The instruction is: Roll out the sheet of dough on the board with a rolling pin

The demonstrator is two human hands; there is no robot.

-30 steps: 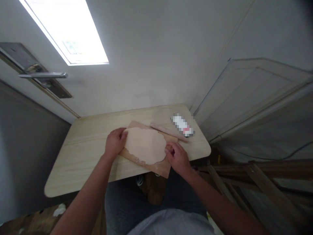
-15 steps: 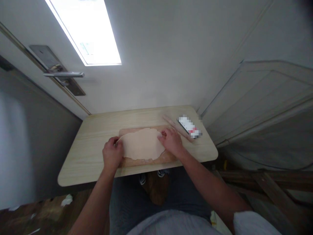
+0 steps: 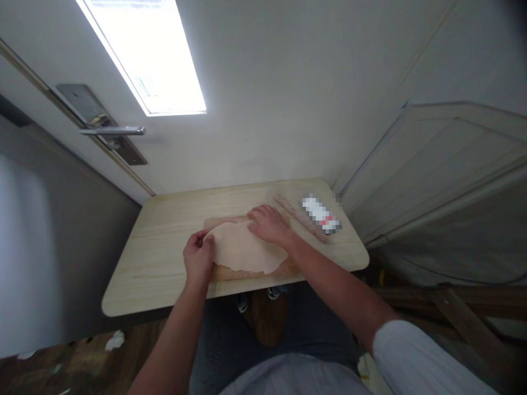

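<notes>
A thin, pale sheet of rolled dough (image 3: 242,252) with an uneven edge lies on a wooden board (image 3: 230,276). My left hand (image 3: 198,255) pinches the dough's left edge between thumb and fingers. Across the upper right part of the dough rests my right hand (image 3: 268,224), its fingers stretched out to the left and the palm down. The right hand covers some of the dough's far edge. A floury rolling pin (image 3: 300,216) lies slantwise on the table, just right of the right hand and apart from it.
The light wood table (image 3: 164,230) has rounded corners and stands against a white door with a metal handle (image 3: 113,131). A phone (image 3: 319,213), its screen blurred, lies beside the rolling pin. Crumpled white paper (image 3: 115,340) is on the floor at the left.
My right hand has let go of the dough's right edge and moved left, now laid flat on top. My left hand keeps its pinch. The view has shifted slightly.
</notes>
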